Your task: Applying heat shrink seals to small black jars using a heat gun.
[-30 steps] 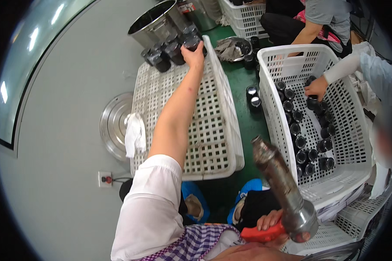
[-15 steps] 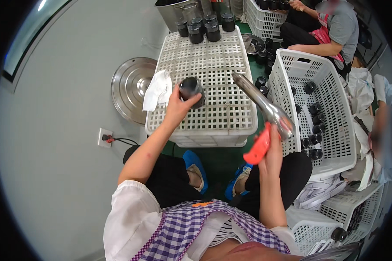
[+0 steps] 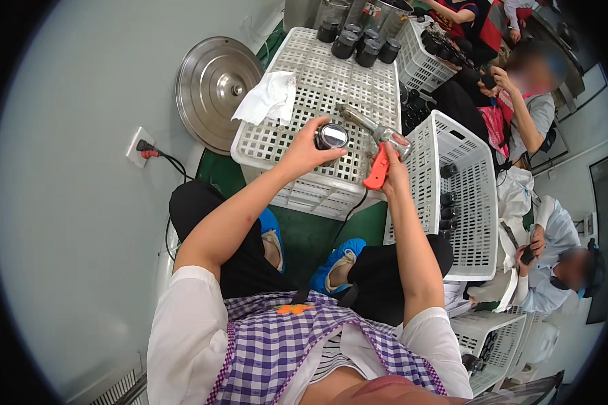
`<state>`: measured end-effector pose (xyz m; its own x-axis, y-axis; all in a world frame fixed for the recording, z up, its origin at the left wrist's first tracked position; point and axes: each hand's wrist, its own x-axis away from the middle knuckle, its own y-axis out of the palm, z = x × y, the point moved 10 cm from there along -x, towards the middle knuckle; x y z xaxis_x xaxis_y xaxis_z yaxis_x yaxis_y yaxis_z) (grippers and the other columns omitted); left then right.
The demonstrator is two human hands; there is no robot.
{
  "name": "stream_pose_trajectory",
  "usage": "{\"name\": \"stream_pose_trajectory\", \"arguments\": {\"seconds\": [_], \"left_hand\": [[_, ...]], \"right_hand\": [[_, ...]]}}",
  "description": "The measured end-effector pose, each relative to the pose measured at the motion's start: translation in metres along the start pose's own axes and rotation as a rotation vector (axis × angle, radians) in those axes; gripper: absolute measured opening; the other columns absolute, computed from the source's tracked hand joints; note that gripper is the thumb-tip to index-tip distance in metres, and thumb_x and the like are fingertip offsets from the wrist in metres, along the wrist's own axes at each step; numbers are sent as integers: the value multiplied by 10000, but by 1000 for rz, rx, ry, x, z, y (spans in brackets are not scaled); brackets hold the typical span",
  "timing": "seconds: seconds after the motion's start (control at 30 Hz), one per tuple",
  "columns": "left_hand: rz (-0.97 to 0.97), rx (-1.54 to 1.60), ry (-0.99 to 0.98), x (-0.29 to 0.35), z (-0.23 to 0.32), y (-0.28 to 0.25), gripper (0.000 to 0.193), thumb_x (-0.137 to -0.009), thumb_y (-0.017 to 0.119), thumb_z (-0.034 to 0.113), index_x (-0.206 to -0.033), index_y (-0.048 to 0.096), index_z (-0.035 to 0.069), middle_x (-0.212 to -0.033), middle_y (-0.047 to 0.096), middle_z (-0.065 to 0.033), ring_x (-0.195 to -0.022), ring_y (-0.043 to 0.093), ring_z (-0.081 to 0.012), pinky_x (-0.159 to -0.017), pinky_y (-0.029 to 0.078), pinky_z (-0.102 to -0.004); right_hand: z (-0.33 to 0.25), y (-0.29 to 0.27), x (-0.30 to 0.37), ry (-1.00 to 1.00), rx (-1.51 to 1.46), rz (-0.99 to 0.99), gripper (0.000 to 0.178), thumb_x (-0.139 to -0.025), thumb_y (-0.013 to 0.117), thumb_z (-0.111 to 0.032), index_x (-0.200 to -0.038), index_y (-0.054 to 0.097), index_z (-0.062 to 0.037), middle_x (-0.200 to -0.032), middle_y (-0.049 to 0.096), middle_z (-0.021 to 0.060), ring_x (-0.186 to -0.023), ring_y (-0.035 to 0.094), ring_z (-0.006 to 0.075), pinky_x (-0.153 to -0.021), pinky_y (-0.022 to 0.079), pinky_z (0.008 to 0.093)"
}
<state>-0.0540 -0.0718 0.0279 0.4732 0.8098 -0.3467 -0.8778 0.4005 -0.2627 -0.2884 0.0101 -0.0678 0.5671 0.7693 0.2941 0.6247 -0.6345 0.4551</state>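
Observation:
My left hand [image 3: 309, 152] is closed round a dark jar [image 3: 332, 137], fingers on its far side and thumb on the near side. The jar's round, shiny end faces up, above the upturned white crate [image 3: 311, 88]. In my right hand [image 3: 396, 177] is a heat gun [image 3: 380, 167] with a red handle and metal barrel. Its nozzle points away and to the left, past the right side of the jar. A crumpled white cloth [image 3: 270, 98] lies at the crate's left edge. Several dark jars [image 3: 366, 52] stand at the far end.
A round metal lid [image 3: 216, 94] leans by the left wall. A cord runs from the wall socket [image 3: 140, 146]. At right, a white basket [image 3: 483, 202] holds dark jars. Co-workers sit beyond it, one holding a dark object [image 3: 488, 77], another working at the right [image 3: 550, 236].
The heat gun has come left, closer to the jar. My left hand has turned the jar so its shiny end faces up. The whole view has shifted and turned.

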Motion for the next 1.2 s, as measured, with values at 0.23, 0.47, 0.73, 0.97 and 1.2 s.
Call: {"name": "stream_pose_trajectory", "arguments": {"seconds": [0.23,0.47,0.73,0.97,1.2], "left_hand": [[112,200,58,-9,13,-13,269,-812,676,154,-1029,615,7,-1015,634,-94,-947,606,-196,-845,464,-296],[225,326,-70,-23,13,-53,370,-870,638,246,-1134,560,-1,-1136,597,-115,-1028,566,-194,-880,441,-313],[76,200,49,-12,40,-53,410,-893,594,307,-1189,518,34,-1233,521,-138,-1139,502,-245,-965,388,-357],[-163,68,232,11,90,-29,394,-836,569,-23,-1216,511,64,-1135,558,-65,-692,505,-72,-610,434,-226],[-379,165,-39,8,73,-48,288,-861,578,16,-1142,523,45,-844,561,-6,-604,507,-54,-560,434,-210]], "right_hand": [[-8,-4,25,284,218,-192,414,-906,600,-290,-1181,534,13,-1108,606,111,-992,597,194,-891,459,298],[-49,-2,51,71,1024,-270,503,-886,623,-312,-1190,525,77,-1134,604,128,-970,594,170,-840,471,268],[-107,164,137,-1095,1408,-448,400,-762,724,-180,-1138,611,-108,-1125,553,117,-1101,501,303,-864,444,362],[-81,215,143,-1229,1575,-917,168,-731,709,-133,-852,621,-57,-1137,533,93,-1133,465,295,-951,373,424],[-103,251,164,-998,1378,-1050,221,-767,709,-158,-928,610,-42,-1108,540,97,-1048,525,276,-917,418,386]]}}
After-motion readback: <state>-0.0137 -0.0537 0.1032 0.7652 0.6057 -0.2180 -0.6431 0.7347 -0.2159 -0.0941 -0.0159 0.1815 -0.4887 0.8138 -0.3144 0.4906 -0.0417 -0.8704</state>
